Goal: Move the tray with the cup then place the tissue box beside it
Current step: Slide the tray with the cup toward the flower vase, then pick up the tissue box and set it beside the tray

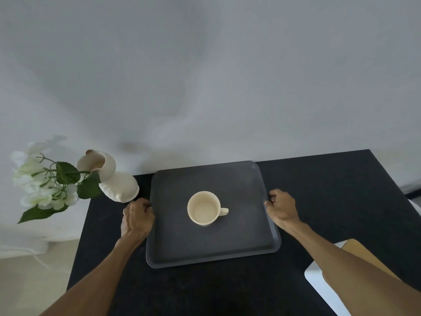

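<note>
A dark grey rectangular tray (211, 247) lies on a black table (330, 190), close to its far edge. An empty cream cup (204, 208) stands upright near the tray's middle, handle pointing right. My left hand (136, 218) is closed on the tray's left rim. My right hand (281, 207) is closed on the right rim. A white box with a tan top (319, 279), likely the tissue box, sits at the table's near right, partly hidden behind my right forearm.
A cream vase (114, 181) with white flowers and green leaves (49, 179) stands at the table's far left corner, just left of the tray. A pale wall rises behind the table. Light floor shows at the lower left.
</note>
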